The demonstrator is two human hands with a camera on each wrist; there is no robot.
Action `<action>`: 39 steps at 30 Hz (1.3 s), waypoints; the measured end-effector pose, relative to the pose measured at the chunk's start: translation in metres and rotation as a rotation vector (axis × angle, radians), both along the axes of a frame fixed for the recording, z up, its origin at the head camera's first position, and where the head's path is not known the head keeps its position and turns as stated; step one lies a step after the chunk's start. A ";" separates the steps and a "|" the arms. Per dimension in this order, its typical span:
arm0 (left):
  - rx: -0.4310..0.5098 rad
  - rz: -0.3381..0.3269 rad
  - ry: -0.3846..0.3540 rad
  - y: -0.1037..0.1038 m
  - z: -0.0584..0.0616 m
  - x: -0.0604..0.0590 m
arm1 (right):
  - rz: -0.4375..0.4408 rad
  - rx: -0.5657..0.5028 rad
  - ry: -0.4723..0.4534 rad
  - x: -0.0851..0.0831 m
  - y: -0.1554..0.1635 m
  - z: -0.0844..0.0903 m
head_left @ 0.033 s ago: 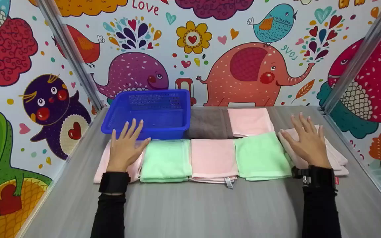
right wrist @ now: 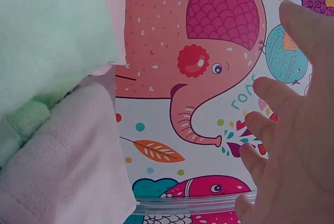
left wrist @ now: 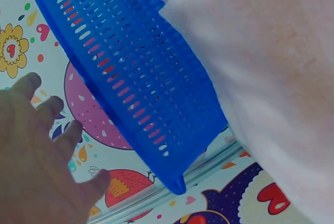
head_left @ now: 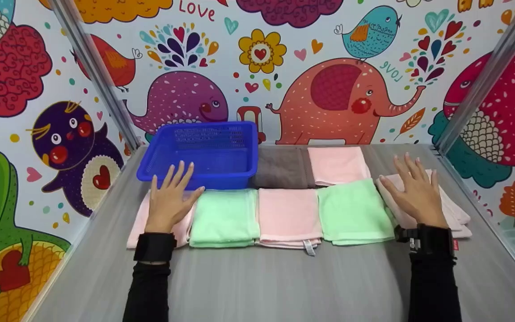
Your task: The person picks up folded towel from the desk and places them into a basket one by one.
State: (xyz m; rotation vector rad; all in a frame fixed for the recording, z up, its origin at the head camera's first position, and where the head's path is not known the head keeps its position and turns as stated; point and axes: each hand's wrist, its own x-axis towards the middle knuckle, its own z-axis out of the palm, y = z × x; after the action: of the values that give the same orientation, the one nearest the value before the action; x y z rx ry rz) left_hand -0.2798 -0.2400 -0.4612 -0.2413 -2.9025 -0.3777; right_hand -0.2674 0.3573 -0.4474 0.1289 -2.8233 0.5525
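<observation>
My left hand [head_left: 170,202], fingers spread and nothing in its grasp, is over a folded pink towel [head_left: 139,223] at the left end of the front row. The right hand [head_left: 420,197] is likewise spread, over a pale pink towel [head_left: 455,210] at the right end. Between the hands lie a folded mint green towel [head_left: 224,217], a pink towel [head_left: 289,212] with a white tag, and a brighter green towel [head_left: 355,212]. In the left wrist view the left hand [left wrist: 42,151] shows beside the basket; the right wrist view has the right hand [right wrist: 292,130] with its fingers apart.
A blue plastic basket [head_left: 197,181] stands at the back left, behind the front row. Right of it are a grey-brown towel [head_left: 280,167] and another pink towel [head_left: 338,165]. Printed cartoon walls [head_left: 257,120] enclose the grey table [head_left: 284,286] at the back and sides.
</observation>
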 end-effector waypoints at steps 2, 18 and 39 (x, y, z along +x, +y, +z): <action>0.007 -0.004 0.007 0.001 0.000 0.000 | -0.003 0.004 -0.006 -0.001 0.000 0.000; 0.044 -0.071 0.145 0.025 0.005 0.000 | -0.014 -0.142 -0.105 -0.013 -0.017 0.002; 0.021 -0.310 -0.154 0.161 -0.048 0.038 | 0.395 -0.263 -0.314 -0.022 -0.152 -0.067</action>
State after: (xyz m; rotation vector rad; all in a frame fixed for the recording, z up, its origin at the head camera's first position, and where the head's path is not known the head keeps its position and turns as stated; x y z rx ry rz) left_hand -0.2417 -0.0786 -0.5089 -0.6929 -3.0103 -0.4946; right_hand -0.2895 0.2052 -0.5146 0.6057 -2.9982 1.1114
